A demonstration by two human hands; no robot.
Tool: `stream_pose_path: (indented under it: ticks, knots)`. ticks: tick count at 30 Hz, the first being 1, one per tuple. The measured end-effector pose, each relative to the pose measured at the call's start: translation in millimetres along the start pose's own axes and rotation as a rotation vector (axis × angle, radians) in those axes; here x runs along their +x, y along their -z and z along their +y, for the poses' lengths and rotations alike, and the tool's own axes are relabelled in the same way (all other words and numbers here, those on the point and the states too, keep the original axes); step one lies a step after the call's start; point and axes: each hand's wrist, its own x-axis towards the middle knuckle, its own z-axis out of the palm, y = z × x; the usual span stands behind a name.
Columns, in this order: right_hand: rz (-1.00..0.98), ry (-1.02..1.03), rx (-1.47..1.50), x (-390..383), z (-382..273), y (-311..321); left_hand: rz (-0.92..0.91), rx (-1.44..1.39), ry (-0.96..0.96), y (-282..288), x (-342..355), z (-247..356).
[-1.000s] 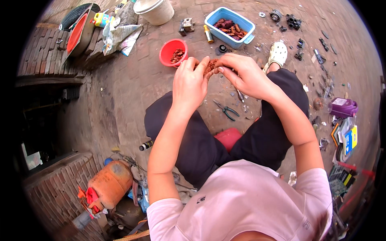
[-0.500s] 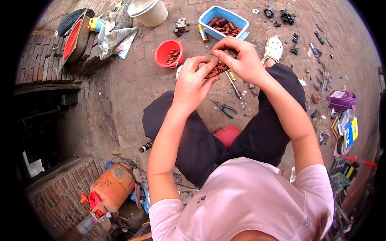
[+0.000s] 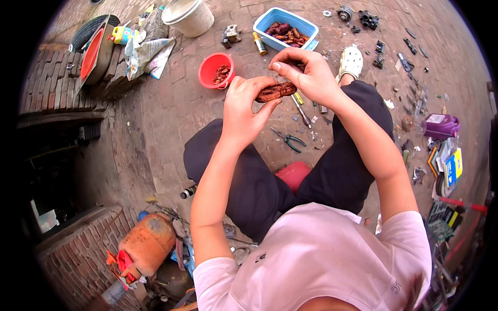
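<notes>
My left hand (image 3: 245, 103) is closed on a bundle of reddish-brown copper wire (image 3: 276, 92), with the thumb below and the fingers above. My right hand (image 3: 310, 78) hovers at the bundle's far right end, its thumb and forefinger pinched together. Something dark shows under its fingers, but I cannot make out what it is. Beyond my left hand is a red bucket (image 3: 203, 73) with short copper pieces (image 3: 221, 74) inside. A light-blue basin (image 3: 261, 32) with copper wire coils (image 3: 290, 35) stands beyond my right hand.
Pliers (image 3: 289, 139) and a screwdriver (image 3: 302, 111) lie on the brick ground between my legs. A yellow tube (image 3: 259, 43) and a metal part (image 3: 231, 34) sit near the basin. A white bucket (image 3: 190, 19), purple jug (image 3: 441, 126) and orange gas cylinder (image 3: 150, 243) stand farther out.
My hands have drawn slightly apart. The right fingers have come off the bundle's near side, and more of the copper wire shows in my left hand.
</notes>
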Motion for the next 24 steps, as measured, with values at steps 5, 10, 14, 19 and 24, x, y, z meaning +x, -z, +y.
stream_pose_path:
  ticks: [5,10,14,19,24]
  knots:
    - [-0.005,-0.043,0.015,1.1,-0.9,1.4,-0.007,-0.020,0.053,1.4,-1.0,1.8]
    - [-0.035,-0.098,0.090,3.3,-1.2,2.9,0.040,-0.134,0.029,1.8,-3.8,-0.3]
    - [-0.144,-0.247,0.227,2.8,-0.5,4.6,0.116,-0.341,0.064,-1.4,-6.1,-2.6]
    - [-0.271,-0.302,0.271,2.4,3.7,1.2,0.128,-0.577,0.117,-1.3,-10.0,-1.2]
    - [-0.399,-0.322,0.406,0.4,6.9,-4.5,0.156,-0.743,0.140,-1.2,-9.0,-1.8]
